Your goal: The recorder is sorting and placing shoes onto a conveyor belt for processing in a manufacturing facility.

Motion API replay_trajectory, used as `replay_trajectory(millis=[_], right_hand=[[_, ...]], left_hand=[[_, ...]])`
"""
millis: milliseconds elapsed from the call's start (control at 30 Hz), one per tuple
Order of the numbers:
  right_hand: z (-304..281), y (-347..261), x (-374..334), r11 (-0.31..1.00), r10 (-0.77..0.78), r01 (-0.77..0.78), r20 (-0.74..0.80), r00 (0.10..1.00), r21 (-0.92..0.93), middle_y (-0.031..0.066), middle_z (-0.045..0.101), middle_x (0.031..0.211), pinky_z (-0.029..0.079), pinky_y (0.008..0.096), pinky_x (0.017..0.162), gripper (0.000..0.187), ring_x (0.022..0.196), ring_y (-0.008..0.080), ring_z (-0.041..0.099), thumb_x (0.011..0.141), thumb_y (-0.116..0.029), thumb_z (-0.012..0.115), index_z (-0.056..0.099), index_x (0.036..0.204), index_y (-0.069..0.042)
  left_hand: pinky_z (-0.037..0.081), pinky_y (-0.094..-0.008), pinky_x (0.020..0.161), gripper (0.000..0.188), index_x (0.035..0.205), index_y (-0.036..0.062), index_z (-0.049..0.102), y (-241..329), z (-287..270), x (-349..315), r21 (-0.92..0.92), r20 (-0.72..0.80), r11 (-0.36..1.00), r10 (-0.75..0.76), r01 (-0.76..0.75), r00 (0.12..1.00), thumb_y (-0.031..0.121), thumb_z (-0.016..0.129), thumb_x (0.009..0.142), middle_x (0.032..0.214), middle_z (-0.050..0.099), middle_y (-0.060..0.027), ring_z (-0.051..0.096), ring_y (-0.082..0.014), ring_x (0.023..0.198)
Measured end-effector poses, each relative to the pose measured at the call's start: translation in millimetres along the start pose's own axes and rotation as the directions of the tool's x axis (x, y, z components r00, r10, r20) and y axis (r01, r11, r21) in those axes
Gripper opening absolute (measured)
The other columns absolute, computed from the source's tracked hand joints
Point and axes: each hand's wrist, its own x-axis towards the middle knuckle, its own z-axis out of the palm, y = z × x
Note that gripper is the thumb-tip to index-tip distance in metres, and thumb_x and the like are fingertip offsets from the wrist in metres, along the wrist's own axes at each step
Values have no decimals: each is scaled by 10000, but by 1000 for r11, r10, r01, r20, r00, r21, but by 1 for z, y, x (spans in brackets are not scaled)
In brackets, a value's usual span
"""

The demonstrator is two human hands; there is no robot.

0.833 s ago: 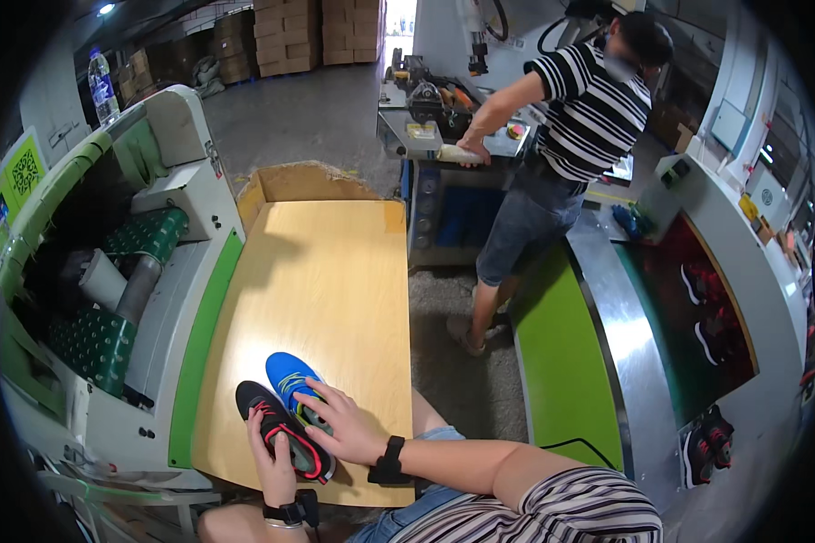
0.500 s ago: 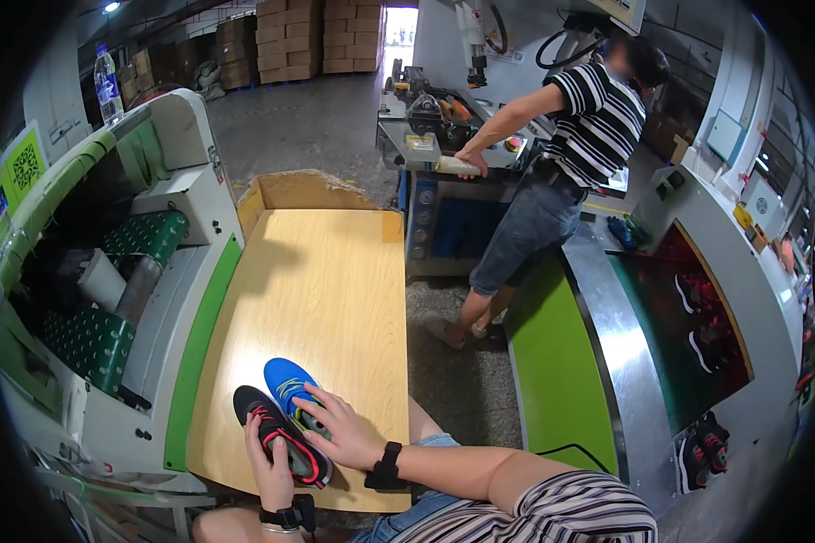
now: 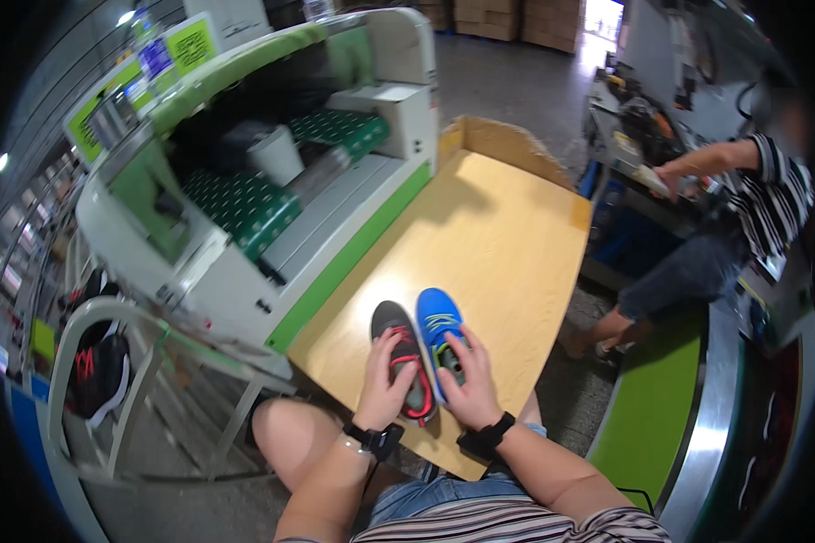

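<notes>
Two shoes lie side by side on the light wooden board, toes pointing away from me. On the left is a dark grey shoe (image 3: 391,319) with red laces and red trim; my left hand (image 3: 385,378) is wrapped over its upper, with the thumb by the opening. Touching it on the right, a blue shoe (image 3: 436,306) has yellow-green laces and lining. My right hand (image 3: 469,378) grips it around the collar, fingers on the outer side and thumb near the heel. Both heels are partly covered by my hands. Each wrist wears a black band.
The wooden board (image 3: 507,226) sits over my lap, beside a white and green machine (image 3: 353,231) with a green dotted belt. More dark shoes (image 3: 100,371) rest on a rack at left. A co-worker in a striped shirt (image 3: 774,204) stands at right near a green-sided conveyor (image 3: 647,389).
My view has swung left, so the machine and board appear farther right. My right hand has closed around the blue shoe, and the two shoes now lie more evenly side by side.
</notes>
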Motion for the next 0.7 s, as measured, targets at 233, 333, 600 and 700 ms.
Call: replay_trajectory(millis=[233, 333, 600, 700], right_hand=[[2, -4, 0, 1000, 26, -27, 37, 999, 17, 217, 362, 1541, 319, 466, 1154, 574, 1392, 406, 378, 894, -121, 658, 492, 1440, -58], [1, -6, 0, 999, 28, -29, 50, 998, 35, 225, 351, 1540, 290, 460, 1179, 585, 1415, 392, 361, 871, -59, 633, 476, 1434, -39], [2, -7, 1, 999, 15, -17, 49, 999, 32, 222, 349, 1541, 286, 455, 1181, 584, 1416, 388, 358, 880, -55, 627, 468, 1442, -37], [3, -6, 0, 999, 17, -19, 44, 999, 39, 228, 352, 1543, 297, 461, 1169, 574, 1408, 397, 363, 891, -83, 639, 477, 1440, -37]], left_hand=[[250, -481, 1212, 564, 1427, 47, 483, -3, -2, -4, 56, -5, 998, -26, 26, 1000, 322, 654, 965, 1551, 405, -214, 310, -428, 1473], [254, -483, 1211, 578, 1437, 53, 476, -5, -2, -5, 69, -4, 997, -18, 18, 1000, 337, 652, 965, 1562, 391, -210, 300, -434, 1476], [257, -496, 1208, 578, 1437, 59, 480, -3, -2, -3, 70, -5, 997, -31, 31, 1000, 346, 650, 965, 1563, 391, -210, 300, -446, 1472], [256, -498, 1208, 578, 1438, 63, 480, -4, -3, -4, 72, -7, 997, -28, 28, 1000, 347, 650, 964, 1563, 391, -210, 298, -449, 1473]])
